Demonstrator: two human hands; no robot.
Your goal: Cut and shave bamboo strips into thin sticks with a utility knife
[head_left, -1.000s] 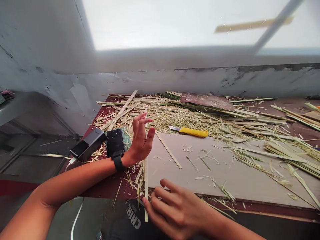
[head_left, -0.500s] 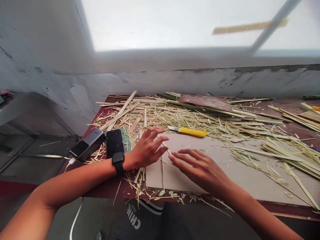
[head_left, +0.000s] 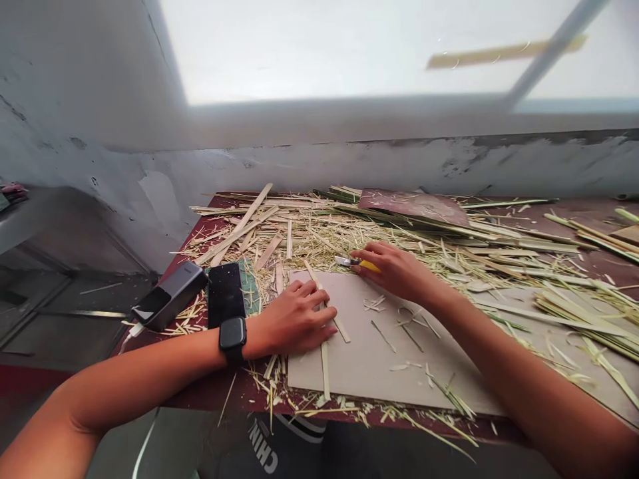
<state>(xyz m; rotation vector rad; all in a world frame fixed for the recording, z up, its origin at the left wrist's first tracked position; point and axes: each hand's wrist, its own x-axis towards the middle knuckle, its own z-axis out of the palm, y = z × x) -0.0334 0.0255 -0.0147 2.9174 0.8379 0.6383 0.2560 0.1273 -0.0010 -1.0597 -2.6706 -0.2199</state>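
The left hand (head_left: 297, 319) lies flat, fingers loosely spread, pressing a thin pale bamboo strip (head_left: 325, 359) onto the grey cardboard sheet (head_left: 379, 359); the right hand (head_left: 394, 269) curls around the yellow-handled utility knife (head_left: 367, 265) at the sheet's far edge.

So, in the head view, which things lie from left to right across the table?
Power bank → phone → left hand → right hand on the yellow utility knife → pile of pale green strips.

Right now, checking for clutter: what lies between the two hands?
Head view: a slanting bamboo strip and a few shavings on grey board, between left hand and right hand on the yellow utility knife.
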